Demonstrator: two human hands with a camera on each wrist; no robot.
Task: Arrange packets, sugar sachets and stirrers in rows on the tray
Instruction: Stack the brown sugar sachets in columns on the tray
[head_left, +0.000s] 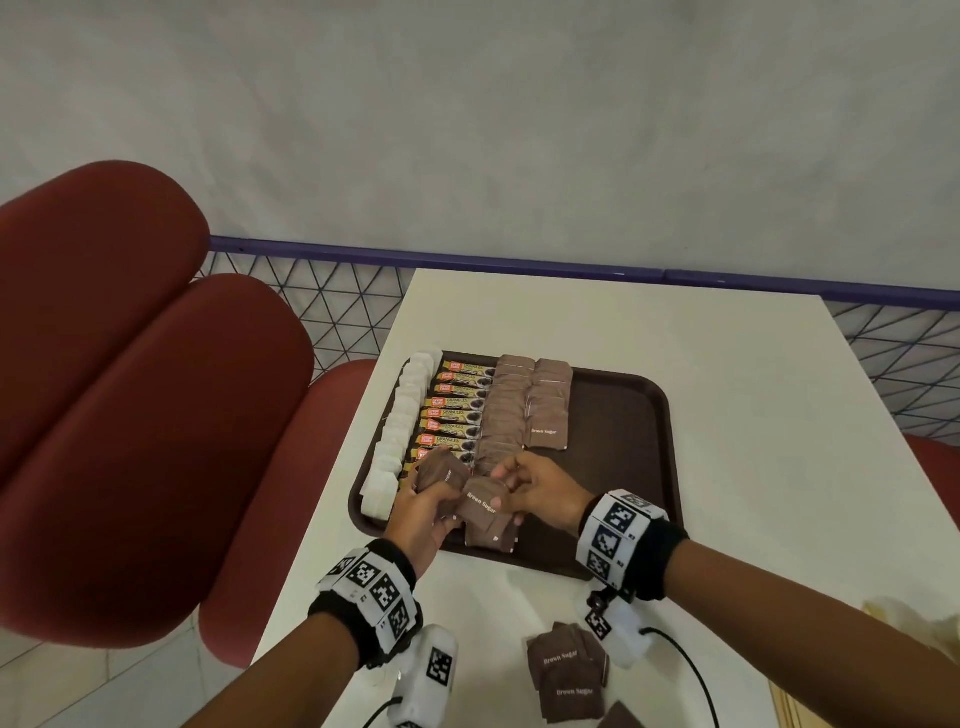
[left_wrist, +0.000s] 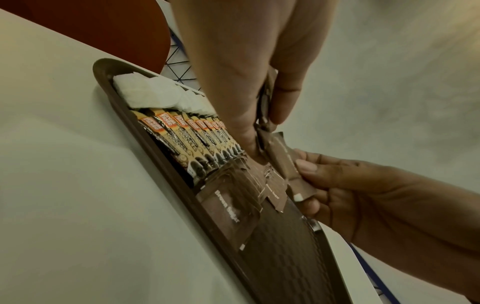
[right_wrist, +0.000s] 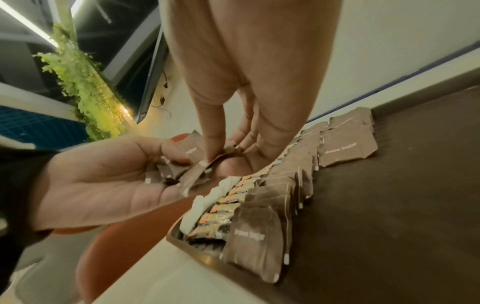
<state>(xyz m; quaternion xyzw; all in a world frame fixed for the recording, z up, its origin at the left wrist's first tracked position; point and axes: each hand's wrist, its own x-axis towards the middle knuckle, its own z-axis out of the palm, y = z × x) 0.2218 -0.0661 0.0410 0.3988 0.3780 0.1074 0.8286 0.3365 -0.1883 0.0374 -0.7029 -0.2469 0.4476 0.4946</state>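
The white surface (head_left: 727, 415) carries a brown tray (head_left: 623, 467). On the tray's left side lie rows: white sachets (head_left: 400, 431) at its left edge, then granule packets (head_left: 452, 410), then brown sachets (head_left: 506, 410), then a shorter brown row (head_left: 548, 410). Over the tray's near edge, the left hand (head_left: 421, 512) grips a small bundle (head_left: 439, 475) of brown sachets, fingers curled round it. The right hand (head_left: 540, 493) pinches one sachet (head_left: 480, 506) from the bundle. Loose sachets (head_left: 566, 670) lie on the surface near the tray.
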